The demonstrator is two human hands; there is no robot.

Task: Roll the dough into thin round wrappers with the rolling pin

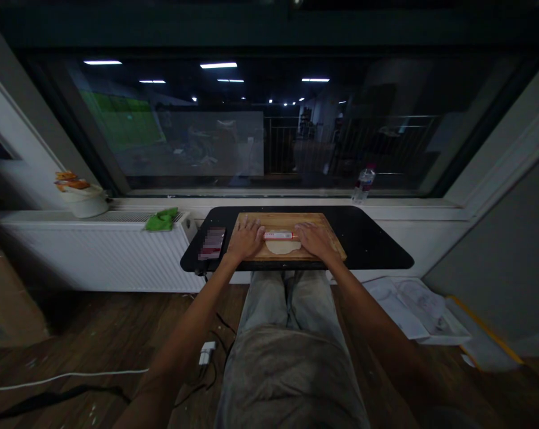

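A rolling pin with a white and red label lies across a flat, pale sheet of dough. Both rest on a wooden board. My left hand presses over the pin's left end, its fingers pointing forward. Over the right end, my right hand bears down in the same way. The ends of the pin are hidden beneath my palms, so how far the fingers curl round it is hard to see.
The board sits on a small black table. A phone lies left of it. On the window sill stands a water bottle. A green cloth hangs over the white radiator, near a white pot. Cables cross the floor.
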